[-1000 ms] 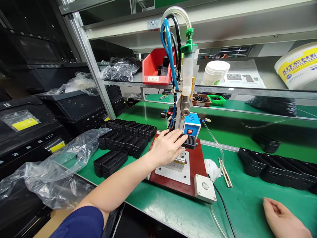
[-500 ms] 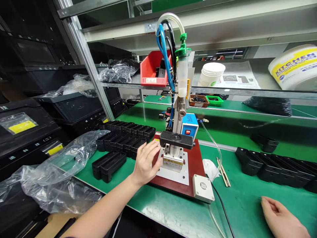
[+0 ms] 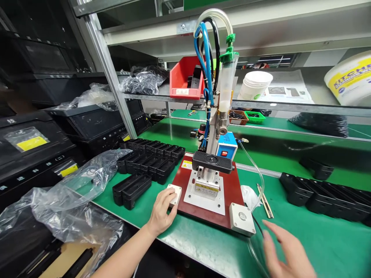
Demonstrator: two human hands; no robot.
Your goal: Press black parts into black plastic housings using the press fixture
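Note:
My left hand (image 3: pixel 164 211) rests at the left button box (image 3: pixel 177 190), its fingers lying over the top and holding nothing. My right hand (image 3: pixel 285 251), slightly blurred, hovers over the green mat with thumb and fingers apart, near the right button box (image 3: pixel 242 218). Between the two boxes stands a dispensing machine on a red base plate (image 3: pixel 199 214). A black slotted plastic housing (image 3: pixel 226 165) with a round centre sits level on its metal fixture (image 3: pixel 207 190). Above it hangs a clear syringe barrel (image 3: pixel 226 83) with a green cap; neither hand touches the housing.
Several black housings (image 3: pixel 131 190) stand in rows at the left, more (image 3: pixel 324 199) at the right. Tweezers (image 3: pixel 266 204) and a white tissue (image 3: pixel 249 195) lie beside the machine. A clear tube (image 3: pixel 256 166) loops nearby. A shelf holds a red bin (image 3: pixel 185 79) and white tub (image 3: pixel 255 84).
My left hand has moved down and left from beside the fixture onto the left button box. My right hand has moved left toward the right button box, its fingers spreading. The view has shifted slightly.

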